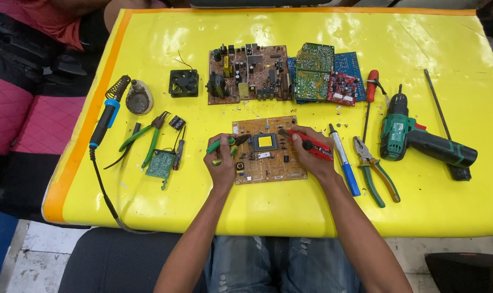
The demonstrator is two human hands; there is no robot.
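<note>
While the tan circuit board (268, 151) is lying flat on the yellow table (290, 206), both hands are working over it. The left hand (221, 160) is resting at the board's left edge, fingers closed around green-handled pliers (225, 143) whose tips are reaching onto the board's upper left. The right hand (311, 154) is lying over the right edge, gripping a red-handled tool (310, 144) pointing at the top edge. The board is showing a black square part with a yellow centre (264, 142) between the two tools.
</note>
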